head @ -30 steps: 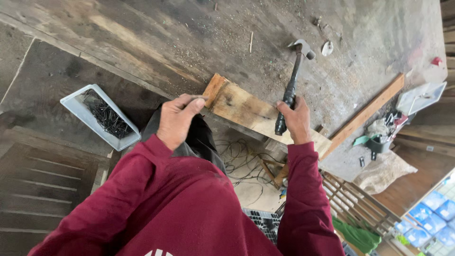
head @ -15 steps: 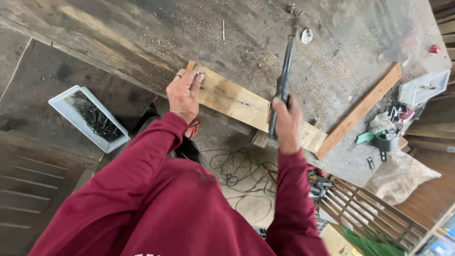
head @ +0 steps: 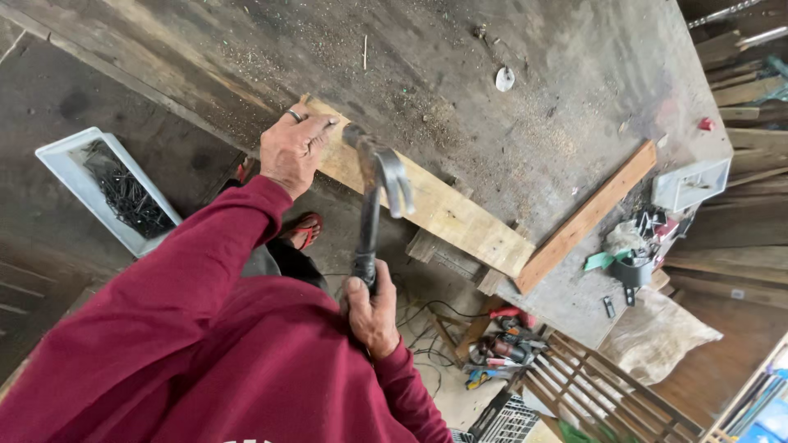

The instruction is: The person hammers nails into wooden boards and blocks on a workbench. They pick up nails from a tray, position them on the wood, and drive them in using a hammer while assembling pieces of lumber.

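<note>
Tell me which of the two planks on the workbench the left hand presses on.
The pale, wider plank, under the left hand. The reddish narrow plank lies untouched further right.

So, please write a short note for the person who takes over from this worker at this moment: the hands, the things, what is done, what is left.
Left hand: pressed flat on the near end of the pale plank, which lies on the workbench at its edge.
Right hand: shut on the handle of the claw hammer, head raised above the plank near the left hand.
White tray of dark nails: at the left.
Reddish board: on the bench, right of the plank.
Done: plank placed and held. I cannot see a nail in it.
Left: the hammer has not met the plank.
</note>
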